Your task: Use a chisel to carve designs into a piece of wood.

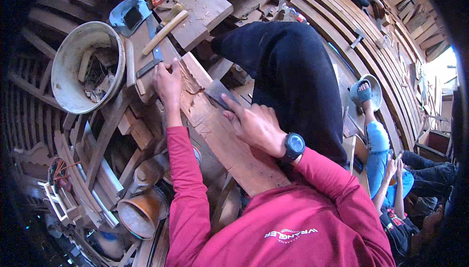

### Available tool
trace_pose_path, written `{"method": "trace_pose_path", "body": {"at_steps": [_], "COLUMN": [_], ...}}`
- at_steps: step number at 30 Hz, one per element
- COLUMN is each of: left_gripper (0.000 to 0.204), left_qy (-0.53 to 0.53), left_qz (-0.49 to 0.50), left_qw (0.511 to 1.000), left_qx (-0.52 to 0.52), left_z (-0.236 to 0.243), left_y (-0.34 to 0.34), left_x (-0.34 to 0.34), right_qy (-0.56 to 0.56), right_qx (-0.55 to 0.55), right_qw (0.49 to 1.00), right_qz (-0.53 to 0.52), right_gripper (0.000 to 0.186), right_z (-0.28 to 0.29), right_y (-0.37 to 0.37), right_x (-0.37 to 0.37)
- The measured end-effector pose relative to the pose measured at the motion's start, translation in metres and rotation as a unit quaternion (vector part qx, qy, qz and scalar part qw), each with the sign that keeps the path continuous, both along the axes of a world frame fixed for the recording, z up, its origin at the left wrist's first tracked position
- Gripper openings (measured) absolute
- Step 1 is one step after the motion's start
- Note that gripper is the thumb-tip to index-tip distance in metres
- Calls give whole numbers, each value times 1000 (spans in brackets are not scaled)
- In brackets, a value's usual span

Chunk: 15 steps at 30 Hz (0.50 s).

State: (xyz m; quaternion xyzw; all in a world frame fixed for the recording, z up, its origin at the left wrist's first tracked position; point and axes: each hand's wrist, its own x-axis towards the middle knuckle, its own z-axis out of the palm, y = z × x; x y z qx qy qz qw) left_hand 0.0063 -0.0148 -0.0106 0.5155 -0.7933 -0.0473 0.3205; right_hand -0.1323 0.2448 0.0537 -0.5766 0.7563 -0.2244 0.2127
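Observation:
A long wooden plank (229, 145) runs from in front of my body to the upper left, with carved, rough wood near its far end. My right hand (259, 125) is closed round a grey rectangular block (217, 92), the index finger laid along its top, and the block rests on the plank. My left hand (167, 84) is at the plank's far left side with curled fingers; what they hold, if anything, is hidden. Just beyond it lie a metal square (157, 54) and a tool with a pale wooden handle (165, 32).
At the left stands a whitish bucket (58, 71) with scraps inside; a blue cap (128, 15) lies beyond it. An orange-brown pail (155, 201) stands lower left among timber offcuts. Long boards (361, 32) fill the right, where another person's legs (378, 154) and hands show.

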Motion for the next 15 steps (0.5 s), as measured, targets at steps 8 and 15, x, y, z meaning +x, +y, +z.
{"method": "trace_pose_path", "body": {"at_steps": [8,15], "left_gripper": [42,43], "left_qy": [-4,-3], "left_qz": [12,8], "left_qw": [999,999], "left_qx": [36,44], "left_z": [8,4], "left_y": [4,5], "left_x": [8,1], "right_qy": [-124,-202], "right_qx": [22,-94], "right_qw": [992,974], "right_qz": [-23,-27], "right_gripper": [36,36], "right_z": [15,-10], "right_y": [22,-18], "right_x": [-9,-15]}}
